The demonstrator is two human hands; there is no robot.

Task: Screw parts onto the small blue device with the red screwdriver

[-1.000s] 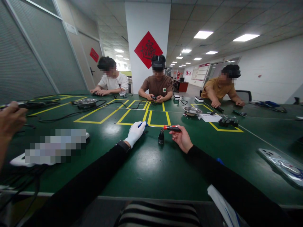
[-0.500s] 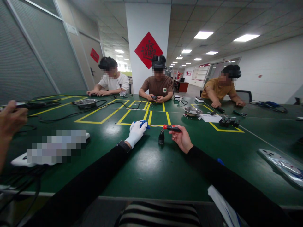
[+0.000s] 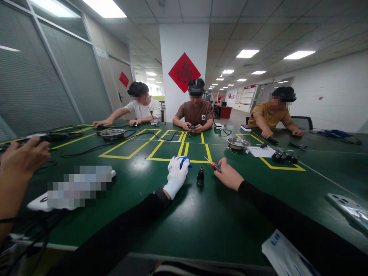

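Note:
My left hand (image 3: pixel 177 174) wears a white glove with blue on the finger side. Its fingers are curled closed, and whatever they hold is hidden behind them. A screwdriver (image 3: pixel 213 165) with a red and black handle is gripped in my right hand (image 3: pixel 229 175), bare of any glove. The thin shaft points up and to the left, apart from the gloved hand. Between my hands a black stepped cylindrical part (image 3: pixel 200 176) stands upright on the green table (image 3: pixel 172 230).
Three people wearing headsets sit across the table. Another person's hand (image 3: pixel 24 157) reaches in at left. Metal bowls (image 3: pixel 238 143), black parts (image 3: pixel 284 156) and white paper (image 3: pixel 261 151) lie farther off. A phone (image 3: pixel 349 211) rests at right, a white packet (image 3: pixel 284 253) near the front edge.
My right hand has drawn the screwdriver away from my left hand and tilted it, its tip now farther from the glove. The camera view has shifted upward and slightly left.

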